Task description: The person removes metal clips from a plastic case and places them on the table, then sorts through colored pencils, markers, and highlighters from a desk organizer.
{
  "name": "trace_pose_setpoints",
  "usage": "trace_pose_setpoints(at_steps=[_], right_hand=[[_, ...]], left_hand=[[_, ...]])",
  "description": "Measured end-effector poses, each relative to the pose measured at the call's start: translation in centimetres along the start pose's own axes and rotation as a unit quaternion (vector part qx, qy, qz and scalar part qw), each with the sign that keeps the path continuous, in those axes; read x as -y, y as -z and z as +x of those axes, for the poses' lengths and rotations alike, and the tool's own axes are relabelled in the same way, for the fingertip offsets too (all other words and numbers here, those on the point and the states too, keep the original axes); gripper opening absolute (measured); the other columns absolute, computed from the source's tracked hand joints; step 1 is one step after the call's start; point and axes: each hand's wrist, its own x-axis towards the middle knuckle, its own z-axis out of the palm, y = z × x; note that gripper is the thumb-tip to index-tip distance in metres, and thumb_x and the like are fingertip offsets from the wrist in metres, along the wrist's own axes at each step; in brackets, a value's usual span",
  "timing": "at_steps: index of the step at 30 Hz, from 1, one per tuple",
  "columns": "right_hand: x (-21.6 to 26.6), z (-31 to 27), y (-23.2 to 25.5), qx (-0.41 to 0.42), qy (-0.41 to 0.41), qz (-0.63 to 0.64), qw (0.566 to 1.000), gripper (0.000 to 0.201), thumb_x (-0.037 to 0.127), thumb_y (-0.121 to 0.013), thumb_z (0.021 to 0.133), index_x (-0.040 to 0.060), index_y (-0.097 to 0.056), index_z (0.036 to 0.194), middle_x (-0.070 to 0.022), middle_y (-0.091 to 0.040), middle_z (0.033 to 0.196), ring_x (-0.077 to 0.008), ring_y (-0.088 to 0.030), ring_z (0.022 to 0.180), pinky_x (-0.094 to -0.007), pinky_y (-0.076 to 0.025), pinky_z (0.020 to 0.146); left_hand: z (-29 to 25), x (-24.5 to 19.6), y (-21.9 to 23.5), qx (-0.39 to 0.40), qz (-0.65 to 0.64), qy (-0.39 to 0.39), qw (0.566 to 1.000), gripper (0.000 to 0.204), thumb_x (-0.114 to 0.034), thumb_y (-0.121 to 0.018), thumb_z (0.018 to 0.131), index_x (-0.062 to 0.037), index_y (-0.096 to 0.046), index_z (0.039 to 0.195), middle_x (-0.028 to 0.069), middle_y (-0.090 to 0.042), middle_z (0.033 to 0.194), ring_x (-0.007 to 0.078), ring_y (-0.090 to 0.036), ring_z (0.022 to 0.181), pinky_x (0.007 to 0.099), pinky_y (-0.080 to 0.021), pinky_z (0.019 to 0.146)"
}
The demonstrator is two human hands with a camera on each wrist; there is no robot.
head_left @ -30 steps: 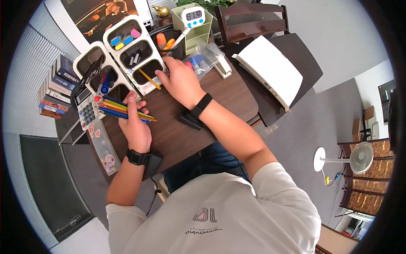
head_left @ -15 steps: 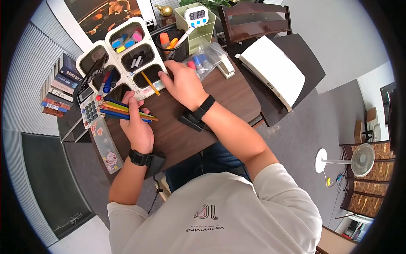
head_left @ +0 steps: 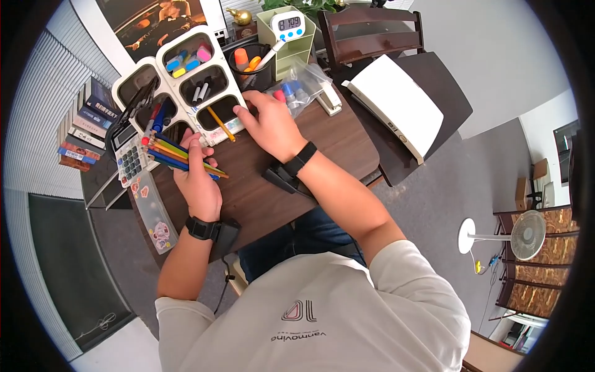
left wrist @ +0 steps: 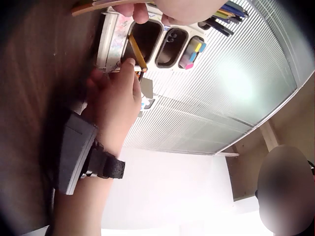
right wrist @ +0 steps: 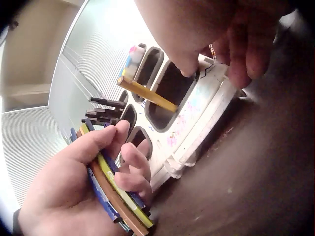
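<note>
In the head view, the left hand [head_left: 199, 186] holds a bundle of colored pencils [head_left: 170, 154] between thumb and curled fingers, close to the lower end of the white organizer [head_left: 232, 97]. The right hand [head_left: 273, 127] grips that organizer's right corner. From the right wrist view, its thumb lies on the rim of a compartment and its other fingers hang down outside the wall. A single yellow pencil [head_left: 221, 124] leans out of this compartment, beside the right thumb, untouched by either hand. Blue, brown and yellow-green pencils [right wrist: 115, 191] cross the left palm.
Beyond the organizer stand a black mesh cup [head_left: 260, 71] and a green holder with a timer [head_left: 289, 23]. A plastic bag [head_left: 304, 90] and a stapler [head_left: 328, 99] lie to the right. At left are a calculator [head_left: 130, 164], a stickered case [head_left: 155, 217] and books [head_left: 87, 124].
The pencils in the left hand have tilted a little, with their far ends higher toward the organizer. The right hand keeps nearly the same place at the organizer's corner.
</note>
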Motion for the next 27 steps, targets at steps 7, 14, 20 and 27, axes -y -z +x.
trace_pose_setpoints(at_steps=[7, 14, 20, 27], right_hand=[[0.28, -0.31, 0.36, -0.013, -0.008, -0.002, 1.0, 0.026, 0.017, -0.073, 0.097, -0.0033, -0.069, 0.113, -0.0222, -0.07, 0.089, -0.0406, -0.069, 0.086, -0.0471, -0.055, 0.076], [-0.01, -0.23, 0.41, -0.022, -0.017, -0.038, 0.999, 0.025, 0.019, -0.073, 0.097, -0.0018, -0.069, 0.111, -0.0217, -0.069, 0.088, -0.0393, -0.068, 0.084, -0.0462, -0.055, 0.075], [-0.07, -0.15, 0.28, -0.02, -0.013, -0.033, 0.999, 0.025, 0.02, -0.074, 0.096, -0.0009, -0.07, 0.109, -0.0208, -0.068, 0.086, -0.0377, -0.067, 0.081, -0.0455, -0.054, 0.073], [-0.28, -0.2, 0.02, -0.023, -0.019, -0.027, 0.999, 0.025, 0.021, -0.075, 0.096, 0.0, -0.069, 0.11, -0.0207, -0.068, 0.086, -0.0368, -0.067, 0.081, -0.045, -0.054, 0.074]], left_hand=[[-0.48, -0.02, -0.04, 0.004, 0.003, 0.006, 1.0, 0.034, -0.013, -0.063, 0.107, 0.003, -0.061, 0.137, 0.0098, -0.065, 0.136, 0.009, -0.064, 0.086, 0.0247, -0.05, 0.068], [-0.72, 0.07, -0.11, 0.006, -0.007, -0.001, 1.0, 0.034, -0.013, -0.063, 0.107, 0.0029, -0.061, 0.137, 0.0098, -0.064, 0.137, 0.0097, -0.065, 0.088, 0.0251, -0.051, 0.069], [-0.76, 0.22, -0.03, 0.012, -0.005, 0.011, 1.0, 0.034, -0.013, -0.063, 0.107, 0.0028, -0.06, 0.137, 0.009, -0.064, 0.136, 0.0098, -0.066, 0.09, 0.0253, -0.051, 0.07], [-0.86, 0.19, -0.04, 0.021, -0.006, 0.013, 1.0, 0.037, -0.013, -0.062, 0.108, 0.0024, -0.059, 0.141, 0.0076, -0.066, 0.132, 0.0095, -0.066, 0.091, 0.0247, -0.051, 0.071]])
